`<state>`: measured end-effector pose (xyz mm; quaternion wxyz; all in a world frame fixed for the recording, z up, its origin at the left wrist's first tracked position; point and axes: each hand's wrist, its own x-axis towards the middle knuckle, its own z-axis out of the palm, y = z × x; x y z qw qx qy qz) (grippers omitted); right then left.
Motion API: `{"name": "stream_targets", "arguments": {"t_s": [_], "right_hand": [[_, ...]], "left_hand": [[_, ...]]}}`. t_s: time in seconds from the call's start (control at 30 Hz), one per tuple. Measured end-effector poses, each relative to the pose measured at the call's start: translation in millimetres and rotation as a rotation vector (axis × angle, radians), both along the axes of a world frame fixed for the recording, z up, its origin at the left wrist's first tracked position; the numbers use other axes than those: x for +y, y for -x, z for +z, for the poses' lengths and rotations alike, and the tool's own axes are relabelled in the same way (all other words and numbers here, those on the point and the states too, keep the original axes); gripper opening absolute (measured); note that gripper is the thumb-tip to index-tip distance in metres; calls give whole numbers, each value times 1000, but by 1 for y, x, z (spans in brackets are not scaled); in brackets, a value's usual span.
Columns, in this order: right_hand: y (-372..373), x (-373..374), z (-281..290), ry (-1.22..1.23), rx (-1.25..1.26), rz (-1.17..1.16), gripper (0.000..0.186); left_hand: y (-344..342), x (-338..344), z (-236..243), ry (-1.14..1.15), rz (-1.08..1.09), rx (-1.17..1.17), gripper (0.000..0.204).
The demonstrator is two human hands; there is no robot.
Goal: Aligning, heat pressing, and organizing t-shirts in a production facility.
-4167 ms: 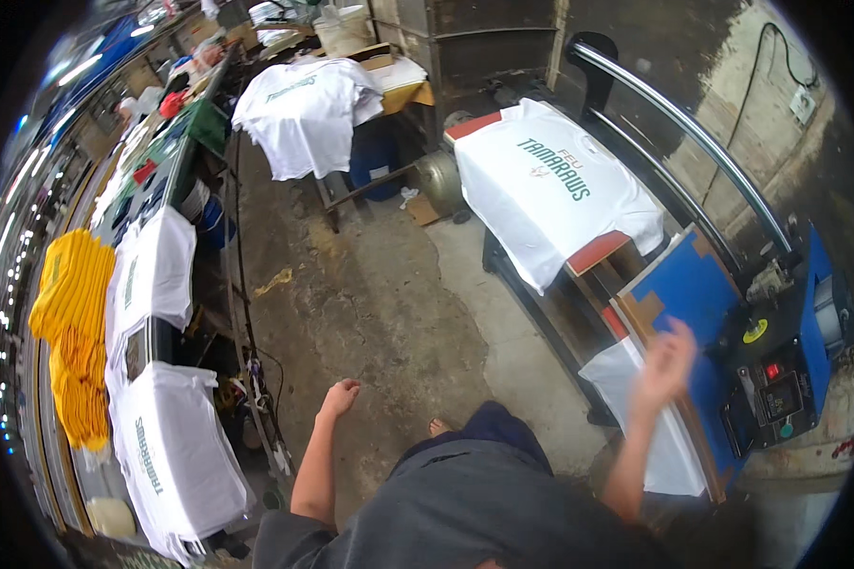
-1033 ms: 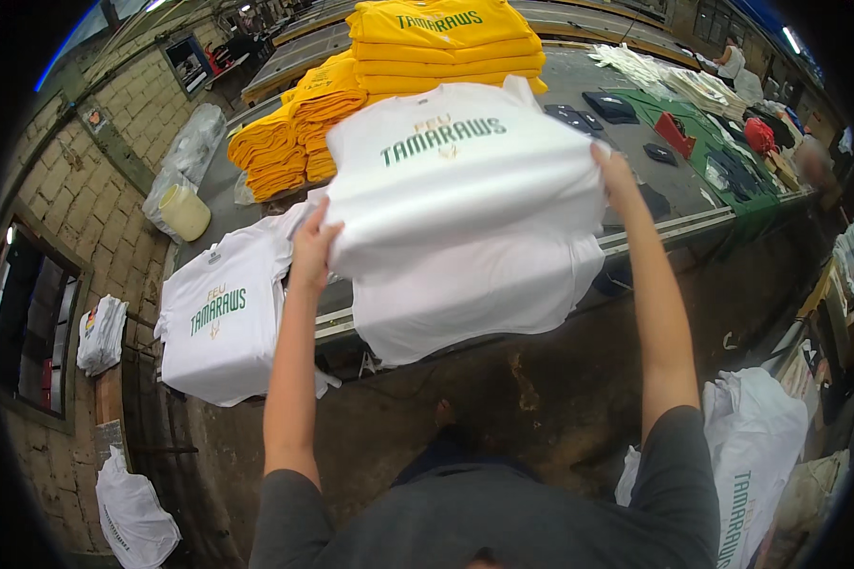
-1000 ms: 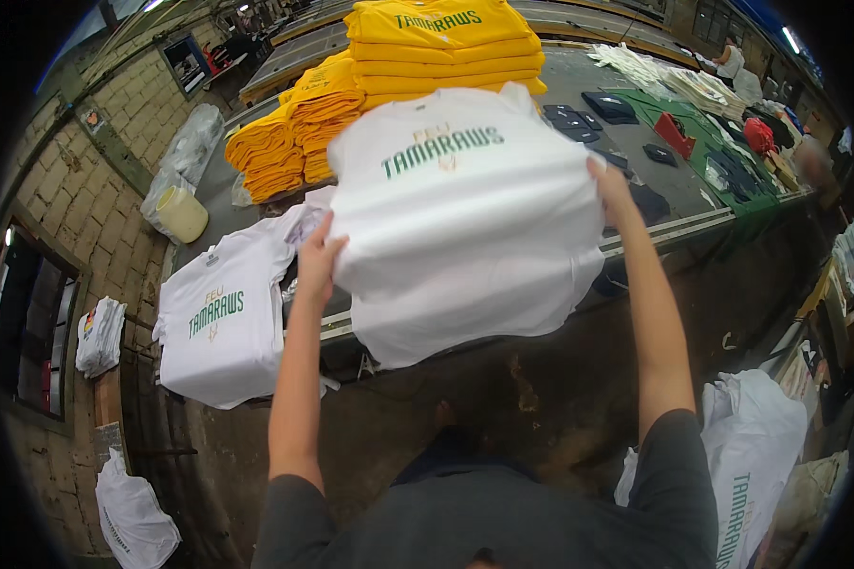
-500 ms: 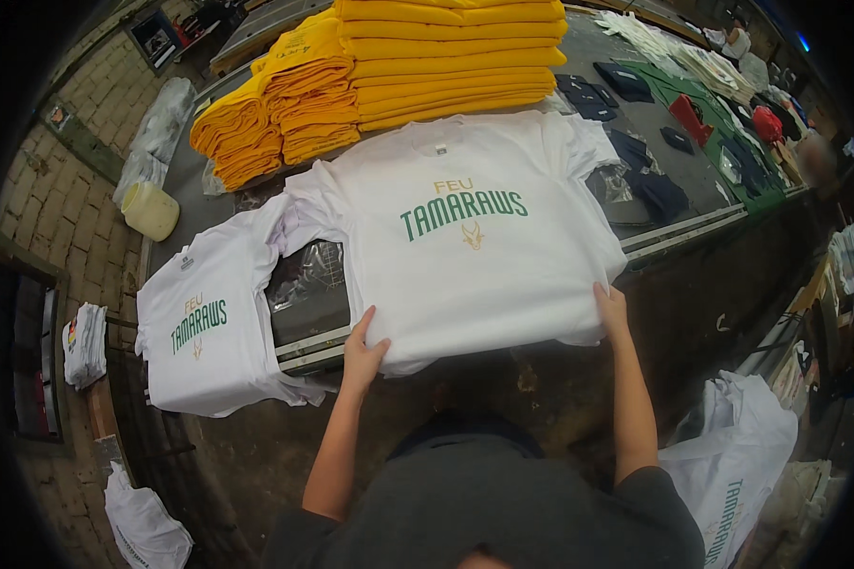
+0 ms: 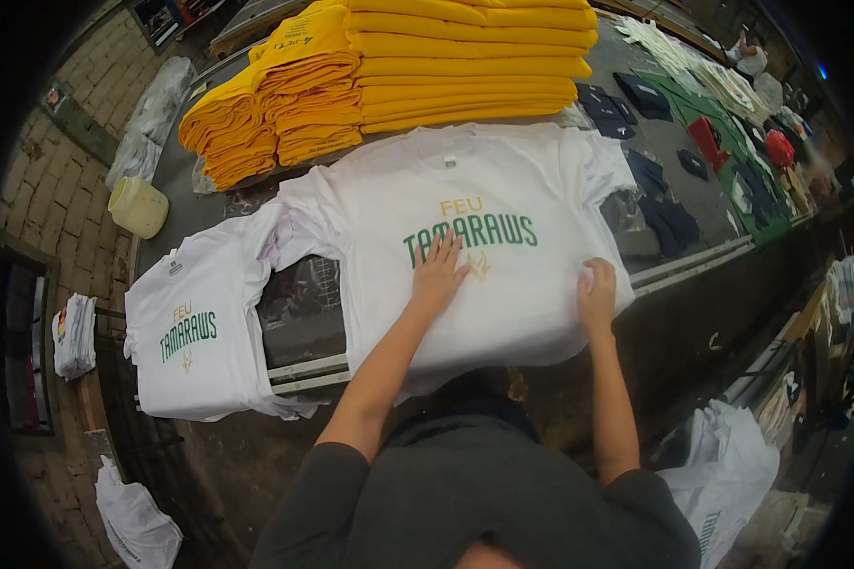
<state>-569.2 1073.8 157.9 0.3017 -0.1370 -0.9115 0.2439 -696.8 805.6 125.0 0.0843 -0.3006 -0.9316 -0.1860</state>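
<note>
A white T-shirt with a green and gold print on its chest lies spread over the table edge in front of me, its neck facing away. My left hand rests flat on the print, fingers spread and covering part of the lettering. Near the shirt's right side, my right hand has its fingers curled, with a bit of the fabric pinched in them. The shirt's lower part hangs over the edge. A second white T-shirt with the same print lies to the left, also draping over the edge.
Tall stacks of folded yellow shirts stand behind the white shirt. A cream plastic tub sits at the table's left. Dark folded garments and a red object lie at right. More white shirts hang low at right.
My left hand has left the bottom edge and moved up and right onto the print. My right hand has shifted slightly up and inward, its fingers now curled on the fabric.
</note>
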Motion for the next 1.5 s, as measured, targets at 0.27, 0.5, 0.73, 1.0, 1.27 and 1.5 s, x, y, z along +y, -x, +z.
{"name": "stream_targets", "arguments": {"t_s": [0.27,0.5,0.73,1.0,1.27,1.5], "right_hand": [[57,68,-2,172,-3,6,12],[181,166,-28,245,-7,-83,17],[286,198,-48,515,-250,-50,38],[296,204,-26,512,217,-67,43],[277,219,-71,4,-214,-268,35],[280,194,-36,-206,-135,-330,24]], "left_hand": [[0,-13,7,56,-75,-170,50],[101,-104,14,-328,287,132,29],[180,-192,-13,-588,1060,-520,30],[185,-159,19,-452,914,44,27],[197,-180,14,91,762,-288,22],[152,-173,29,96,1215,254,26]]}}
